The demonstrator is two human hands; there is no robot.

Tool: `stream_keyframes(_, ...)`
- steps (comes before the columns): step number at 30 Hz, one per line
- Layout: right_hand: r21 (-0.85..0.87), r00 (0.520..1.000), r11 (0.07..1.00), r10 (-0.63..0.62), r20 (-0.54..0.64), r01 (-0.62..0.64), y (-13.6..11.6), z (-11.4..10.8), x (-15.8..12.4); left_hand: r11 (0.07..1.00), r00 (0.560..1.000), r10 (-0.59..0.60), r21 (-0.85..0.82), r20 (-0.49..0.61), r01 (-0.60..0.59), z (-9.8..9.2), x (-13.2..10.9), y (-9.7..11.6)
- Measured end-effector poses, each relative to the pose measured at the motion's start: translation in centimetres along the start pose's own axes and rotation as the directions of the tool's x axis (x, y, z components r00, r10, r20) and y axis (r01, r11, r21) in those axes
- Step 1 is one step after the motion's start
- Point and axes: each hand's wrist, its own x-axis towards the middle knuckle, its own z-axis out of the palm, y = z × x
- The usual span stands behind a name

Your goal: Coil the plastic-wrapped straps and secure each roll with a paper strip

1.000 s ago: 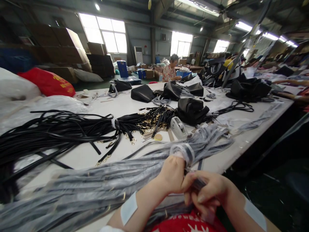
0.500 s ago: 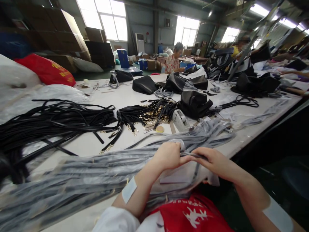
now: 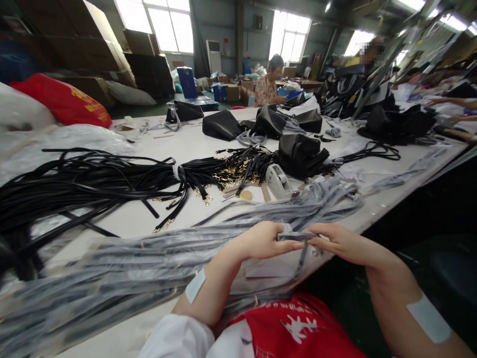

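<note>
My left hand point(image 3: 263, 241) is closed on a dark strap in a clear plastic sleeve point(image 3: 294, 236), its thumb stretched along the lower side. The fingertips of my right hand point(image 3: 335, 243) pinch the same wrapped strap from the other end, close to the left thumb. Under and beyond both hands lies a pile of plastic-sleeved straps point(image 3: 149, 263), running from the lower left to the middle of the table. Behind it, black straps with gold clasps point(image 3: 112, 184) are bundled by a white band point(image 3: 177, 171).
A tape dispenser point(image 3: 278, 181) stands behind the hands, with a yellow tape roll point(image 3: 246, 195) beside it. Black bags point(image 3: 301, 156) lie across the white table point(image 3: 141, 139). A co-worker point(image 3: 266, 87) sits on the far side. The table's front edge falls off at right.
My right hand has shifted slightly right, and its grip on the wrapped strap has moved toward the fingertips. The left hand stays closed on the strap. The view has tilted slightly.
</note>
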Motion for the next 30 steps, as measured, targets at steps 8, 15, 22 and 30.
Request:
stream_keyframes(8,-0.05,0.934,0.997,-0.067,-0.352,0.053,0.4,0.9,0.2,0.982,0.963,-0.112,0.122,-0.244,0.145,0.6,0.8,-1.4)
stream_keyframes(15,0.103,0.974,0.992,0.05,0.223,-0.074,1.1,-0.4,-0.2,0.955,0.989,0.001,0.295,-0.145,0.042,0.3,0.5,-1.6)
stream_keyframes(22,0.37,0.873,0.889,0.063,0.484,-0.269,4.1,1.4,-0.2,0.966,0.986,0.042,0.257,-0.161,0.0,0.1,0.5,-1.2)
stream_keyframes(30,0.392,0.933,0.899,0.045,0.357,-0.193,4.0,0.7,-0.6,0.913,0.999,0.018,0.408,-0.044,0.001,0.2,0.4,-1.3)
